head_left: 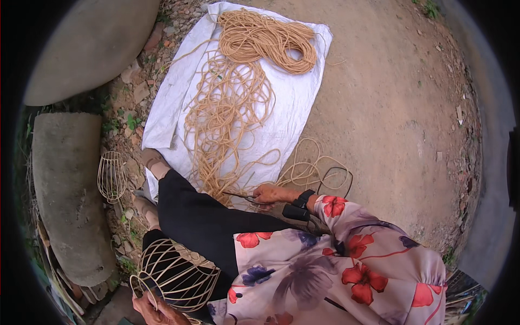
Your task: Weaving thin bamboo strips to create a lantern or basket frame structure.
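- Basket frame [176, 273], made of thin pale ribs, is at lower left of the view, in front of the black trousers [200, 211], lying tilted, w/ its small ring end toward the L hand [157, 313].
- L hand: fingers are bent around the ring end & have hold of it; the gap betw. them is too small to tell.
- R hand [271, 195]: fingers are curled around the handle part of a dark tool [238, 195], which looks like scissors; how far its blades are apart, I cannot tell.
- Tip of the tool points to the left, at the near end of the loose cord [230, 111]; if it touches the cord, cannot tell.
- Loose cord, light brown, lies in many tangled loops on the white sheet [287, 114]; a few loops go over its right edge onto the ground [390, 108].
- Thick cord bundle [265, 40], same colour, is at the far end of the sheet.
- 2nd frame [112, 176], smaller in view, is on the left, just beside the curved grey block [70, 195].
- R wrist has a black band [305, 198].
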A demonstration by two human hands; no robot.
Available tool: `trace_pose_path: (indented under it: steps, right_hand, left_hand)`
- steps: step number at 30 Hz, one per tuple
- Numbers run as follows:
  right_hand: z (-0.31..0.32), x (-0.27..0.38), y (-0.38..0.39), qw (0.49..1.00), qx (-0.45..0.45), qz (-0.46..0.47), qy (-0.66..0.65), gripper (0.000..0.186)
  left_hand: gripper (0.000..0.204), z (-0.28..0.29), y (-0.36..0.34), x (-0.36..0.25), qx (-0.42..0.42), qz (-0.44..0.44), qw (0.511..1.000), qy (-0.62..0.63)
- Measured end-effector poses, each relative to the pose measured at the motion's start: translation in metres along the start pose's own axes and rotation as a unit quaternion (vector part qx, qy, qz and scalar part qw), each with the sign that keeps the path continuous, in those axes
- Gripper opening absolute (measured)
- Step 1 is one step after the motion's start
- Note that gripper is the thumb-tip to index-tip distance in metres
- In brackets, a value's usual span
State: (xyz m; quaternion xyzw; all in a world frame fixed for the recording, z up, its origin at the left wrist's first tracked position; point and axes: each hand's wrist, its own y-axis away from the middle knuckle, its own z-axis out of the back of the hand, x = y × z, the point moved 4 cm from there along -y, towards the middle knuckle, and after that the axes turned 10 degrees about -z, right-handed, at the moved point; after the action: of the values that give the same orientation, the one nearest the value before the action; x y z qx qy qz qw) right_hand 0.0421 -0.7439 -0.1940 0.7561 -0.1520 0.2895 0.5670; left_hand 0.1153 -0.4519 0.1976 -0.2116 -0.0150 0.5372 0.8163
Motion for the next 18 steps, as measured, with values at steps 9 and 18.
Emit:
trace_pose_path:
  steps: [9,18]
  right_hand:
    - [0.103,-0.115,0.105,0.897,-0.303,-0.017,0.322,0.035]
    - [0.189,-0.056,0.073,0.789,-0.482,0.18,0.336,0.034]
  left_hand:
    - [0.027,-0.001,0.0,0.006,-0.001,-0.021,1.0,-0.014]
    - [0.022,-0.002,-0.002,-0.006,-0.004,0.006,1.0,-0.015]
